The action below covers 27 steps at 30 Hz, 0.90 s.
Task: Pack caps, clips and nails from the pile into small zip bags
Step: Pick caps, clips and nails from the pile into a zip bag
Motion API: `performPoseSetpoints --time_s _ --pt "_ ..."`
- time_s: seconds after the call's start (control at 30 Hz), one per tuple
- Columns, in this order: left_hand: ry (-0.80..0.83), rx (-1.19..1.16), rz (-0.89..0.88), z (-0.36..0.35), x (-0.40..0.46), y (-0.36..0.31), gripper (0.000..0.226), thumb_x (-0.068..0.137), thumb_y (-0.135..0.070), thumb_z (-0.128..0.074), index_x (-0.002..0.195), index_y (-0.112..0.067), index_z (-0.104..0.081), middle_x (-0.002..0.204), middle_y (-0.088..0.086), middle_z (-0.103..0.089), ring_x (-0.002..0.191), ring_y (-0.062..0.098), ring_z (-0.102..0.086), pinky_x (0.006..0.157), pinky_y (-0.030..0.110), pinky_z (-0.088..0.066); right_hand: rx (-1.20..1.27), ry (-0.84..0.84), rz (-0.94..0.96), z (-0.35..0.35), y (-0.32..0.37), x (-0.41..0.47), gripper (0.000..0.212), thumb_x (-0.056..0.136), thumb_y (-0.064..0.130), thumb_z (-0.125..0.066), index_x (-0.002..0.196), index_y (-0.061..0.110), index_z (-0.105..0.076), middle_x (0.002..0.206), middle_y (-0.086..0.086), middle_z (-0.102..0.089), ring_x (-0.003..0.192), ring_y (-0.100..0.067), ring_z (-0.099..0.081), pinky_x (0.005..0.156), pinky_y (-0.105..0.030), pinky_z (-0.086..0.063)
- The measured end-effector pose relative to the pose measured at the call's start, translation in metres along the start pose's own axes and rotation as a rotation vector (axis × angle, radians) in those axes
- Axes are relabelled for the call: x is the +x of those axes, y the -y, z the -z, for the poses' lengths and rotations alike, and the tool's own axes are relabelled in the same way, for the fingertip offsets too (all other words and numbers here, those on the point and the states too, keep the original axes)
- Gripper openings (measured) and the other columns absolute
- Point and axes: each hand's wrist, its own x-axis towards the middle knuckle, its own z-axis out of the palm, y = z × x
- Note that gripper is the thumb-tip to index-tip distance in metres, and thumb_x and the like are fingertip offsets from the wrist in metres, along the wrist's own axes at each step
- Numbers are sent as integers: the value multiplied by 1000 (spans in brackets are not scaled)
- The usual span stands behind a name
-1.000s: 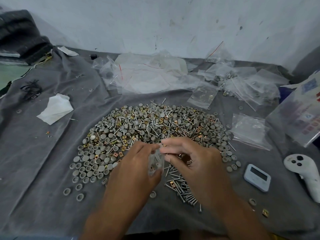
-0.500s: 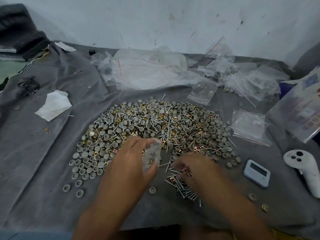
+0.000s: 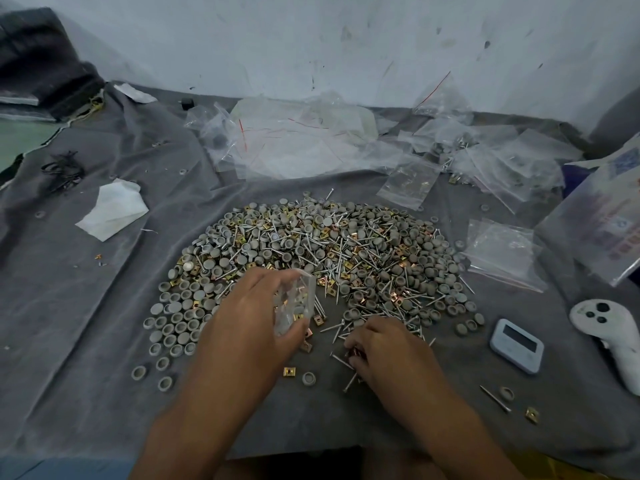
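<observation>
The left hand (image 3: 252, 327) grips a part-filled zip bag (image 3: 294, 306); the right hand (image 3: 384, 348) pinches nails (image 3: 341, 362). Beyond both, most of the pile (image 3: 311, 251) remains unpacked.

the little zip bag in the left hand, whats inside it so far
Through the clear small zip bag, held by the left hand, a few brass clips and thin nails show. The fingers cover its lower part, so any caps or exact counts cannot be seen.

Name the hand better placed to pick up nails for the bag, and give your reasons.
Right. The right hand already rests on the loose nails near the pile's front edge, fingers curled among them. The left hand is busy holding the bag.
</observation>
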Motion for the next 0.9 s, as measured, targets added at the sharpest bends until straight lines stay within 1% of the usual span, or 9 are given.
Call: performPoseSetpoints --time_s 0.1,0.27,0.4,0.43,0.53,0.67,0.77,0.83,0.9 --pt "-2 -4 2 1 0 -1 52 76 -30 -79 124 -34 -59 104 -20 -50 75 3 -48 69 31 -47 -26 18 1 1 2 2 19 97 37 -55 116 35 -56 123 11 -45 120 -12 -42 87 -29 -46" --pt "-13 29 -7 5 2 2 50 75 -29 -80 122 -32 -61 97 -21 -47 71 -6 -47 64 14 -34 -11 72 44 3 -1 4 14 97 38 -57 107 31 -48 119 10 -46 114 -12 -41 82 -28 -43" --pt "-20 9 0 8 3 5 51 75 -26 -83 122 -28 -62 101 -17 -51 73 -3 -46 68 15 -34 128 14 12 1 0 7 11 98 37 -58 99 35 -47 105 17 -53 101 -7 -49 79 -29 -45" --pt "-24 1 -1 8 4 5 51 75 -26 -83 121 -27 -62 101 -16 -52 73 -3 -46 69 14 -34 172 -12 -2 2 0 9 10 97 37 -58 100 36 -49 103 18 -54 98 -5 -49 80 -29 -47" --pt "-28 -10 0 8 4 4 50 75 -24 -83 120 -25 -63 101 -15 -52 73 -4 -46 69 13 -33 211 -91 41 0 3 17 8 99 36 -58 107 37 -56 108 20 -55 106 -2 -44 85 -27 -44" --pt "-30 -6 4 9 3 3 50 74 -23 -83 119 -26 -63 98 -15 -52 73 -5 -46 67 12 -33 290 -113 74 -9 20 23 6 97 38 -61 101 35 -58 106 20 -54 103 -2 -43 80 -26 -40" --pt "-31 -11 5 9 4 3 51 74 -22 -83 120 -26 -63 100 -15 -52 72 -4 -46 69 14 -34 236 -94 72 -22 38 28 11 97 40 -60 102 32 -54 111 14 -52 107 -9 -41 78 -26 -34" --pt "-20 4 9 8 4 1 52 75 -23 -81 123 -28 -62 100 -17 -51 74 -4 -46 69 16 -34 171 -100 61 -30 46 30 18 97 37 -60 108 26 -51 116 8 -53 110 -15 -43 83 -28 -38" --pt "-13 13 -2 7 4 0 52 75 -23 -81 123 -28 -61 100 -17 -50 75 -7 -46 68 13 -34 101 -110 82 -36 48 29 21 99 32 -58 114 20 -49 120 2 -54 111 -19 -45 88 -30 -41"
